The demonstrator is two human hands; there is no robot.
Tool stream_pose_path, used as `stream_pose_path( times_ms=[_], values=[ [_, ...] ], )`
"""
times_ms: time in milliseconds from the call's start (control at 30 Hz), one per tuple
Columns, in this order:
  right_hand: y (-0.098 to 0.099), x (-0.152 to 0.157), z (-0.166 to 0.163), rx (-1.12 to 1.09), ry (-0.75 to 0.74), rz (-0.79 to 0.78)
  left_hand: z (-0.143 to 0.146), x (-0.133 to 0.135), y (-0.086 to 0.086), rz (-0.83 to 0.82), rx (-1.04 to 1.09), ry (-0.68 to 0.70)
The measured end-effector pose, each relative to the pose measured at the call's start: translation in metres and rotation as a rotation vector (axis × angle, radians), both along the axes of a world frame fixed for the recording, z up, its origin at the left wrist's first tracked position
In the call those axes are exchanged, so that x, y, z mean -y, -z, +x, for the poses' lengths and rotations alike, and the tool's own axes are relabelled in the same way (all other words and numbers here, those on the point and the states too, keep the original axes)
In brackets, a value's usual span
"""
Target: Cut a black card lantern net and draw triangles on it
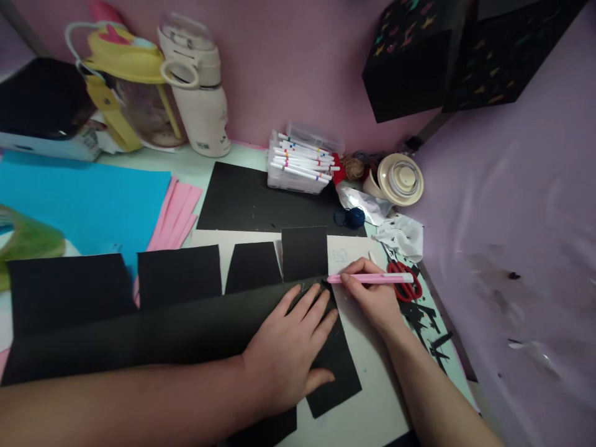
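My left hand [291, 347] lies flat with its fingers spread on a long sheet of black paper [181, 335], pressing on its right part. Along the paper's far edge stand several cut flaps, among them a square flap [305, 253] and a tapered flap [254, 266]. My right hand [372, 301] is closed around a slim pink craft knife [372, 279] with a white end. The knife lies nearly level, its tip pointing left at the base of the square flap, close to my left fingertips. Whether the tip touches the paper I cannot tell.
Red-handled scissors [416, 282] and black paper scraps [431, 329] lie right of my right hand. Behind are a box of markers [302, 164], a blue yarn ball [356, 217], another black sheet [237, 198] and a white bottle [200, 105]. Blue paper [93, 198] and green tape [28, 239] sit left.
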State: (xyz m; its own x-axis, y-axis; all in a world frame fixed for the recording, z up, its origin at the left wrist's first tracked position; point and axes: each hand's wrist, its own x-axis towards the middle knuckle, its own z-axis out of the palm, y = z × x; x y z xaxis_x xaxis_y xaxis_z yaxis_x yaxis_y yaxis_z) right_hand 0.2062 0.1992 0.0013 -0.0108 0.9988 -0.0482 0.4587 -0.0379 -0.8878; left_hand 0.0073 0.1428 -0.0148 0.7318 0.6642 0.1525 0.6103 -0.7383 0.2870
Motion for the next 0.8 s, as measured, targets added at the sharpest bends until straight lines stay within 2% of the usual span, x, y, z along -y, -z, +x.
stream_pose_path(
  times_ms=[800],
  values=[
    [-0.0029,0.0016,-0.0018,0.037,-0.048,-0.01,-0.0003,0.0005,-0.0013,-0.009,0.011,-0.007]
  ],
)
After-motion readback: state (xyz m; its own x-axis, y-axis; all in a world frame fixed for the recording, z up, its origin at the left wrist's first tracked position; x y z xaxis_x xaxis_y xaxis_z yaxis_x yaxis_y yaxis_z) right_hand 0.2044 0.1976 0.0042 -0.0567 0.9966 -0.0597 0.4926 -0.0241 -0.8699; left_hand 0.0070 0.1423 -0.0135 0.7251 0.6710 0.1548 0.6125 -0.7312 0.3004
